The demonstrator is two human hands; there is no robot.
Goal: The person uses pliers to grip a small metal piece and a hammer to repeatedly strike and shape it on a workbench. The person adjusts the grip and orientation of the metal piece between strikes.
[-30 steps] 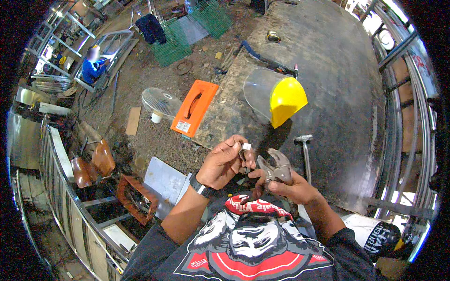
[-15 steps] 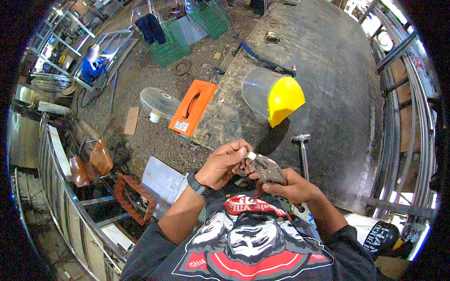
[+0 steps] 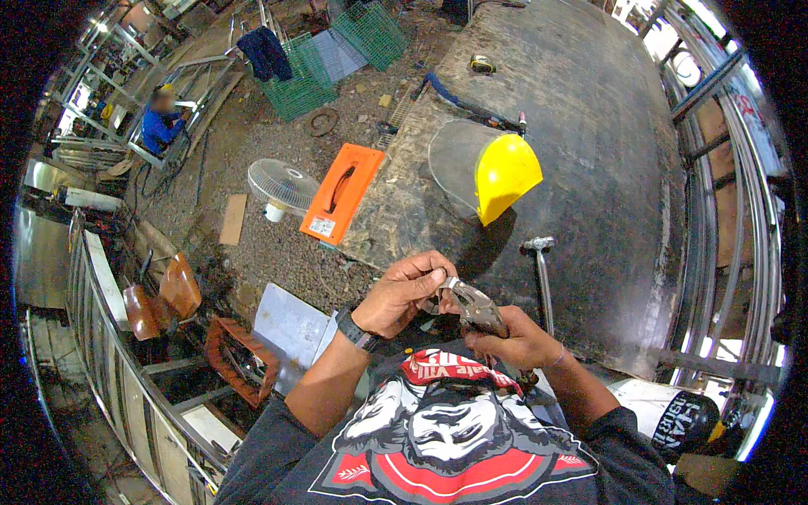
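Note:
Above the front of my dark shirt, my right hand (image 3: pixel 523 338) is wrapped round a worn grey metal tool (image 3: pixel 478 308) that looks like locking pliers. The tool slants up and left, and its jaw-like end lies at the fingers of my left hand (image 3: pixel 404 296). Those fingers are pinched at that end, by a small pale piece (image 3: pixel 449 283); the fingertips partly hide how it sits. On the worktop beyond my right hand, a hammer (image 3: pixel 543 278) lies with its metal head away from me. A yellow face shield (image 3: pixel 507 175) with a clear visor rests farther off.
An orange flat case (image 3: pixel 345 192) lies at the worktop's left edge (image 3: pixel 379 227), beside a white fan (image 3: pixel 282 185). A blue-black cable (image 3: pixel 471 107) and a tape measure (image 3: pixel 482 65) lie farther back. Metal frames (image 3: pixel 93 320) stand at left. A person (image 3: pixel 160 126) in blue works far left.
The tool has turned in my hands, so its jaw-like end shows more. The bright white piece at its tip looks smaller and duller. Both hands stay nearly in place.

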